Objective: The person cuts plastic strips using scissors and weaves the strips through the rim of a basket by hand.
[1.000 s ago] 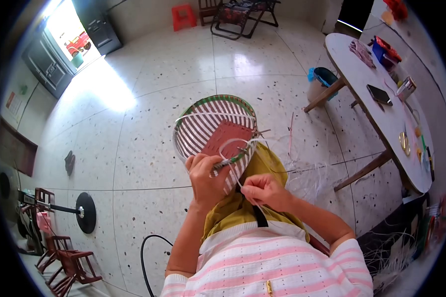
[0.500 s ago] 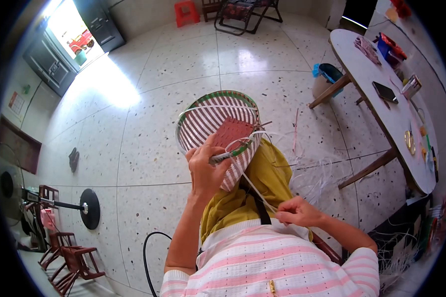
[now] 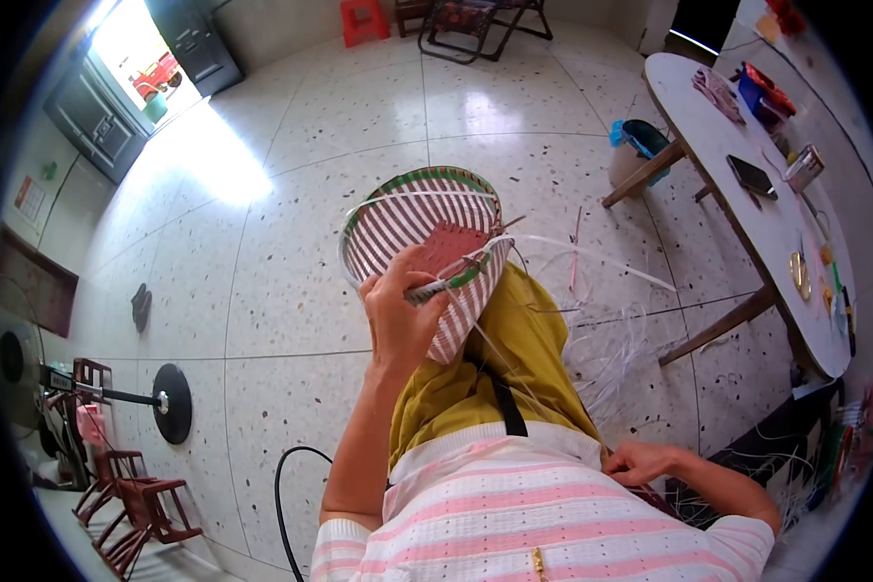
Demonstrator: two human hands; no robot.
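Observation:
A striped brown-and-white woven basket (image 3: 369, 238) with a green-wrapped rim rests tilted on my lap, its mouth facing away from me. Inside, its base (image 3: 453, 247) is reddish brown. My left hand (image 3: 403, 315) is closed over the near rim, thumb and fingers pinching it. A thin white plastic strip (image 3: 495, 351) runs from the rim down toward my right side. My right hand (image 3: 640, 463) is closed at my right hip, the strip drawn toward it; the last stretch is hard to see. Another white strip end (image 3: 630, 270) sticks out rightward from the rim.
Loose white strips (image 3: 611, 359) lie on the floor to my right. A white table (image 3: 747, 223) bears a phone (image 3: 752, 177) and scissors (image 3: 799, 275). Under its far end stands a lined bin (image 3: 640, 155). A fan base (image 3: 173, 404) and small chairs (image 3: 150, 504) are at left.
My right hand has moved right and down to my hip, drawing the strip. The loop of strip at the rim has closed up. My left hand keeps its hold on the rim.

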